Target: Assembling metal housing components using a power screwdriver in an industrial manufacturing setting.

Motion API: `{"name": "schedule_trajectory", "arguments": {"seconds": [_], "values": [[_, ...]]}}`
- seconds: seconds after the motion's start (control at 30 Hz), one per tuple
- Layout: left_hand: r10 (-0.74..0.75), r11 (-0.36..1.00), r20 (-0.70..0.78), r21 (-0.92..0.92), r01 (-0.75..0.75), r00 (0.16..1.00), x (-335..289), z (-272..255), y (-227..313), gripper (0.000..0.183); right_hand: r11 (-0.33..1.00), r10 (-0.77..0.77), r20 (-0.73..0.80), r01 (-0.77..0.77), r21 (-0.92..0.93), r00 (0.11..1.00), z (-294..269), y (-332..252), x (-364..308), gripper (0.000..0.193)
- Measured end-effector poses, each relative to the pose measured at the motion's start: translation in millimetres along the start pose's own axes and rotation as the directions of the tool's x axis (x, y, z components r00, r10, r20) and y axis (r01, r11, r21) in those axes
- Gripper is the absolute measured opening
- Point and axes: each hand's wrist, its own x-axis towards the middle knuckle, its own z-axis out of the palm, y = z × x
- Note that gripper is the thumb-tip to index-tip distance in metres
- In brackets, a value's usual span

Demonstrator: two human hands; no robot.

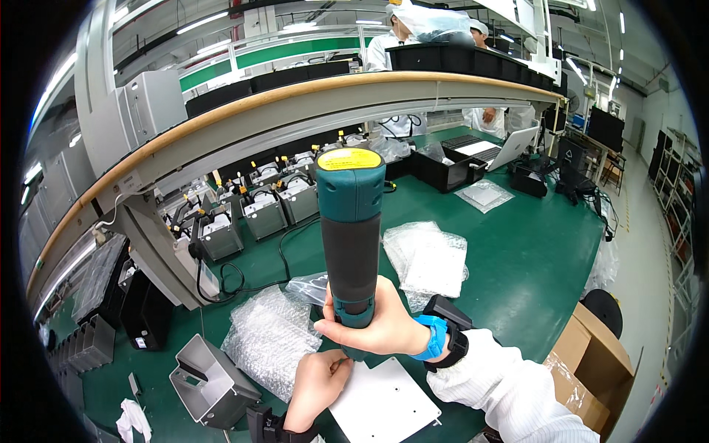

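My right hand (388,325) is wrapped around the lower part of a teal and black power screwdriver (351,247), held upright with a yellow label on its top end. Its lower tip is hidden behind my hands, over the top left corner of a white flat plate (385,406) with small holes. My left hand (317,380) is closed in a pinch right at that corner, beside the tool's lower end. Whatever is between its fingertips is too hidden to make out. The plate lies on the green tabletop (502,295).
Bubble wrap (269,340) and an open grey metal housing (214,384) lie to the left. Bubble bags with white plates (432,262) sit beyond my right hand. Farther off are grey units (262,214), a black tray (447,173) and a laptop (513,151). A cardboard box (591,354) stands right.
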Motion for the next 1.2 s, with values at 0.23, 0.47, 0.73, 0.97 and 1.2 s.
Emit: {"name": "schedule_trajectory", "arguments": {"seconds": [0.23,0.47,0.73,0.97,1.2], "values": [[0.002,0.991,0.051,0.134,-0.009,0.999,-0.5,-2.3,6.9,0.014,0.999,0.033,0.017,-0.033,-0.009,0.999,6.0,-0.1,-2.0,0.018],[0.035,0.975,0.042,0.218,-0.044,0.998,0.5,2.6,0.9,0.016,0.999,0.033,0.033,-0.032,-0.030,0.999,6.5,2.2,-2.8,0.017],[-0.007,0.969,0.043,0.246,-0.004,0.999,0.4,1.6,5.5,0.028,0.997,0.081,0.110,-0.079,-0.022,0.991,8.0,1.7,-1.3,0.019],[-0.023,0.960,0.008,0.278,0.020,1.000,-0.2,4.7,4.8,0.034,0.981,0.130,0.253,-0.161,0.106,0.959,1.5,2.4,-2.8,0.025],[-0.109,0.897,0.027,0.434,0.087,0.994,1.3,5.8,-1.9,0.022,0.984,0.166,0.216,-0.176,0.029,0.962,4.8,0.6,-1.0,0.042]]}}
